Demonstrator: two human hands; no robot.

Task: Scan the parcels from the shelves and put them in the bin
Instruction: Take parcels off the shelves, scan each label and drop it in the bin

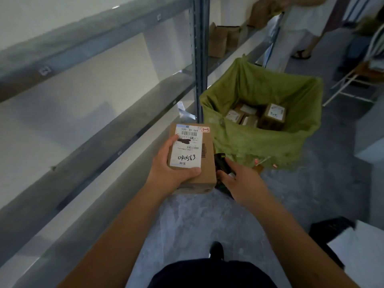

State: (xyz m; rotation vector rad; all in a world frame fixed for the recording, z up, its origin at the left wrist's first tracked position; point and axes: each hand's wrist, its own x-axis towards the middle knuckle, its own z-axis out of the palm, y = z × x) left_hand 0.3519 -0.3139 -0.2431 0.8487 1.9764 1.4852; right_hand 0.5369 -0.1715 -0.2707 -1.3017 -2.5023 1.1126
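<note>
white label [185, 146] on held parcel [204, 163] handwritten "040563", printed "530-05 069", red-marked tag [205, 129] "1-3"

Just one view here, a wide-angle cam on the person's head, tilted forward and down. Both forearms run up from the bottom edge, so the hands sit close in, mid-frame. The metal shelving [99, 113] streaks along the left side, bent by the lens, and the green-lined bin [259, 142] stands just past the hands. The grey floor [187, 221] fills the lower middle. No second view to overlap.
</note>
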